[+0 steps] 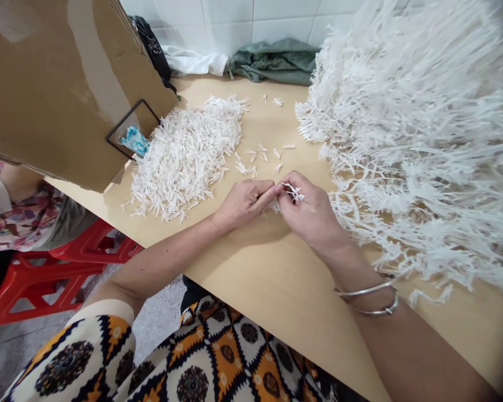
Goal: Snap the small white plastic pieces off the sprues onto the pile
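Both hands meet over the tan table (pixel 251 262), fingertips together. My right hand (pixel 308 209) is closed on a small bunch of white branched plastic pieces (pixel 294 192), whose ends poke out between thumb and fingers. My left hand (pixel 251 201) is closed too, its thumb and finger pinched against the right fingertips; what it pinches is hidden. A few white bits show below the hands. Just beyond them lie several loose white pieces (pixel 245 167). To the left is a heap of short white pieces (pixel 188 153); to the right, a much larger pile of long white strands (pixel 411 139).
A cardboard box (pixel 67 84) stands at the left edge, a black-framed clear pocket with something blue (pixel 134 139) beside it. Green cloth (pixel 274 60) and white cloth (pixel 195 60) lie along the tiled wall. Another person (pixel 19 206) sits left, near red stools (pixel 46 279).
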### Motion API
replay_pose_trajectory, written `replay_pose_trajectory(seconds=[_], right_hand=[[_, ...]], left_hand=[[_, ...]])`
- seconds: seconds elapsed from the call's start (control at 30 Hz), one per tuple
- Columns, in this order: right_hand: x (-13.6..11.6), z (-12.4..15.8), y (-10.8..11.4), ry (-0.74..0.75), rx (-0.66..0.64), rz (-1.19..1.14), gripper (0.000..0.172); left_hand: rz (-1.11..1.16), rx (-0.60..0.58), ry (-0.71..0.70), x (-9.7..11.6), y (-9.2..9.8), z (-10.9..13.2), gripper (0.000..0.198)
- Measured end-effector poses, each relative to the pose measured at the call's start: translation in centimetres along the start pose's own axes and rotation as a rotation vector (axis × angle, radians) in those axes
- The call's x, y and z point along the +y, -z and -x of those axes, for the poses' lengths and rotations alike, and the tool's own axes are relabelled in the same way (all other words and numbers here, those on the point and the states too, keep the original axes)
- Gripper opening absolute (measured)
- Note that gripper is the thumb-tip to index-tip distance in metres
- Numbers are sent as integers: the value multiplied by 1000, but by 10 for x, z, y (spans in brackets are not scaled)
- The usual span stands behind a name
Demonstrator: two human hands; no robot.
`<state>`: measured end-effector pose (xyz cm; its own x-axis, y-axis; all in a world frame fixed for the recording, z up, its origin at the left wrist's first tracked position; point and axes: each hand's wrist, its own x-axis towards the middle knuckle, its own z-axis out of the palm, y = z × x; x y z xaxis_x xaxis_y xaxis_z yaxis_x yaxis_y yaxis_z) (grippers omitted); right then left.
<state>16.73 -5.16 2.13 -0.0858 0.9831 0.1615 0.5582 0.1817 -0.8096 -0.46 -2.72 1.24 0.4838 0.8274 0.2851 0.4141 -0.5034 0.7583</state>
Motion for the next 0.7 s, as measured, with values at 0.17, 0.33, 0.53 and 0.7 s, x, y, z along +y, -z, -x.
replay_pose_trajectory(seconds=[0.17,0.33,0.53,0.7], right_hand=[[26,-9,3,70,171,95,15],[56,-23,23,18,252,5,22],[38,-18,30,-79,57,-217,18],[35,-17,29,-165,62,-308,13]], left_hand=[[-38,-69,-82,13,-7,5,60],[-14,104,-57,10,-10,2,59],[-308,703,91,-45,17,-10,42],[-429,568,15,-32,16,-4,41]])
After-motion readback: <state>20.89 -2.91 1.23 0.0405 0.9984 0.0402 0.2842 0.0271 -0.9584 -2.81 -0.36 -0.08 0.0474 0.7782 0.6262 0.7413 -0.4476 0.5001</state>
